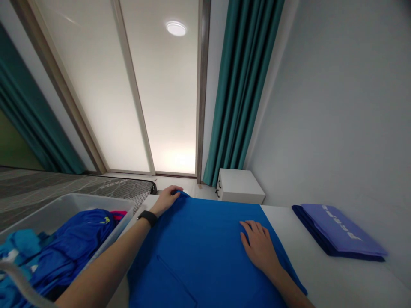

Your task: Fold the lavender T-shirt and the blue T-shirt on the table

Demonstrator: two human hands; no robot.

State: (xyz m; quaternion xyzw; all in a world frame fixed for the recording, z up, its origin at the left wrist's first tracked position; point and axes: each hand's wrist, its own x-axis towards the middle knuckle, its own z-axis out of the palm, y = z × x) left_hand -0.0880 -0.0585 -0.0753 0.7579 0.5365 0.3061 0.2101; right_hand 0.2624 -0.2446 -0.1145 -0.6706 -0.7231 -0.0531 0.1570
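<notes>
A blue garment (205,239) lies spread out on the white table (321,261), its near part running out of view. A thin slanting seam or pocket line shows on its lower left. My left hand (167,200), with a black band on the wrist, is closed on the garment's far left corner, where the cloth bunches a little at the fingertips. On the right half of the cloth my right hand (257,244) rests palm down, fingers stretched out and holding nothing.
Left of the table stands a translucent plastic bin (73,197) with crumpled blue and teal clothes (80,233). Folded purple and navy clothes (340,231) lie at the table's right. Beyond are a white cabinet (240,182), a green curtain (244,85) and frosted sliding doors (160,94).
</notes>
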